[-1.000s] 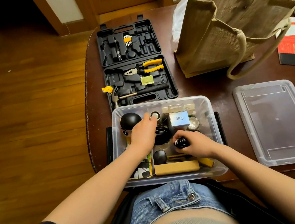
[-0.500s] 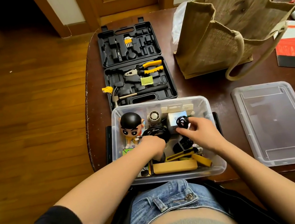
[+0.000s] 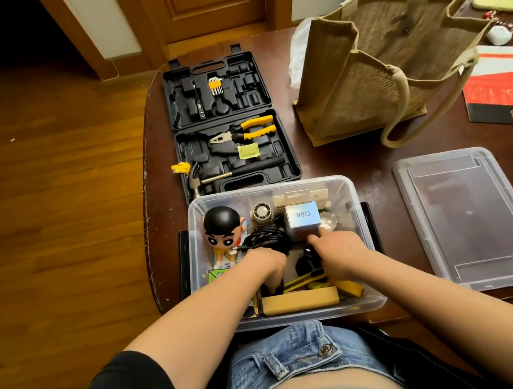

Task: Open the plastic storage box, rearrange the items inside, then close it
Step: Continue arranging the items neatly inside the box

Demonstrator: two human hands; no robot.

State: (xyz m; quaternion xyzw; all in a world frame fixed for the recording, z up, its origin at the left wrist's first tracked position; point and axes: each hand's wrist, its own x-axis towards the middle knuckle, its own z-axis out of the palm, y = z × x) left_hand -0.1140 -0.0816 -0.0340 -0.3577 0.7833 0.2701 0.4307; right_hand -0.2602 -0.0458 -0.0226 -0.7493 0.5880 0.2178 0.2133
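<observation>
Right of the toolcase-side storage box (image 3: 284, 254) lies its lid (image 3: 470, 219) on the worktop; both hands' fingers are buried in clutter, grip unreadable; thin clear plastic looks light, flexy and slippery, so probably hold by the rims.

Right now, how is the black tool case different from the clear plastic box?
The black tool case is dark and solid; the clear plastic box is see-through. The tool case lies flat, hinged open in two halves; the plastic box's lid is off and lies beside it. The tool case is farther from the person; both hands are in the plastic box, nearest the person. Both are open on the table.
</observation>
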